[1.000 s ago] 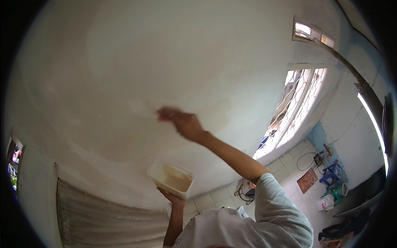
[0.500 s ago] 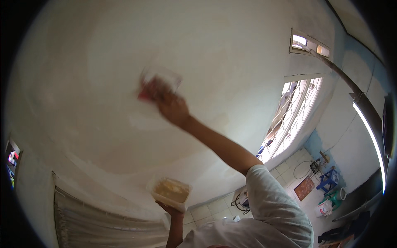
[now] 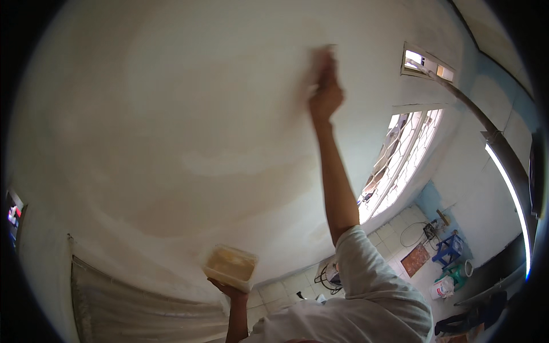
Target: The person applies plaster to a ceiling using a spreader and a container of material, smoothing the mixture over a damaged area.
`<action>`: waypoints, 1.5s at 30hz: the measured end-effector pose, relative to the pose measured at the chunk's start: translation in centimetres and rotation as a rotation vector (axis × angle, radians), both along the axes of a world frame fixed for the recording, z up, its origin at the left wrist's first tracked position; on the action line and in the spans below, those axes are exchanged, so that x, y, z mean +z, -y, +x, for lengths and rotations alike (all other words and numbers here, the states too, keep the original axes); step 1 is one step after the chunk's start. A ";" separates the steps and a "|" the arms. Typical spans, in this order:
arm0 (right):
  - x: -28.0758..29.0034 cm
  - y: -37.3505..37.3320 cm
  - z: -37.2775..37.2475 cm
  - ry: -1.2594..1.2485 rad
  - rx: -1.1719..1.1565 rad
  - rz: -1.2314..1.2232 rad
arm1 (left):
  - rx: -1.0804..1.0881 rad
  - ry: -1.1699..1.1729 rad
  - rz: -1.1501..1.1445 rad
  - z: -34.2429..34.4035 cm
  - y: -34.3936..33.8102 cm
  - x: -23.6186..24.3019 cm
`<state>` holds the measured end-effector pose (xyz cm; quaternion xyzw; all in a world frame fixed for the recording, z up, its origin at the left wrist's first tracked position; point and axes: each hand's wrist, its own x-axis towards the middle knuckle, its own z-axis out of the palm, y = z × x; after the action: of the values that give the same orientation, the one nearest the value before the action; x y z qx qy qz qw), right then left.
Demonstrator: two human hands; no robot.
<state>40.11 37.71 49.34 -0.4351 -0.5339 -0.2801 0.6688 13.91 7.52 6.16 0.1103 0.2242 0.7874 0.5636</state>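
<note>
One bare left hand (image 3: 231,290) clasps a pale, rectangular plastic tub (image 3: 231,264) from below. The blurred right hand (image 3: 326,96), grip impossible to tell, seemingly smooths the patchy off-white wall (image 3: 171,114); another pass likely calls for even pressure.

A blue stool (image 3: 448,250) stands near a white bucket (image 3: 442,287).

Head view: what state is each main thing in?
Tub: uncovered, tan contents inside.
Left hand: holding the tub from below.
Right hand: raised, blurred; grip unclear.
Wall: patchy, white and tan.
Tube light: lit.
Barred window: bright light showing through.
</note>
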 end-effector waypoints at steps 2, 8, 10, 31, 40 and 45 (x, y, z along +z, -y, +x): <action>-3.5 -0.2 -6.0 0.137 0.054 -0.148 | -0.003 0.047 0.005 -0.9 -0.4 -1.1; -15.3 8.2 -13.4 0.865 0.372 -0.197 | -0.164 0.019 0.045 -0.4 -1.2 -1.9; -14.1 9.6 -11.1 0.921 0.565 -0.459 | -0.120 0.001 -0.009 -0.2 -1.2 -1.8; -13.4 9.7 -16.0 0.968 0.787 -0.300 | -0.031 -0.027 0.054 0.4 -1.2 -3.7; 3.5 3.6 -18.1 0.432 0.284 0.045 | 0.116 0.154 0.045 -1.9 3.1 -1.1; -15.9 7.6 -27.5 1.129 0.305 0.179 | 0.244 0.133 0.052 -4.2 4.6 -1.5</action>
<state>12.62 30.09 33.42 -0.0787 -0.8380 -0.4129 0.3480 9.75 2.91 4.67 0.0443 0.1777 0.8612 0.4742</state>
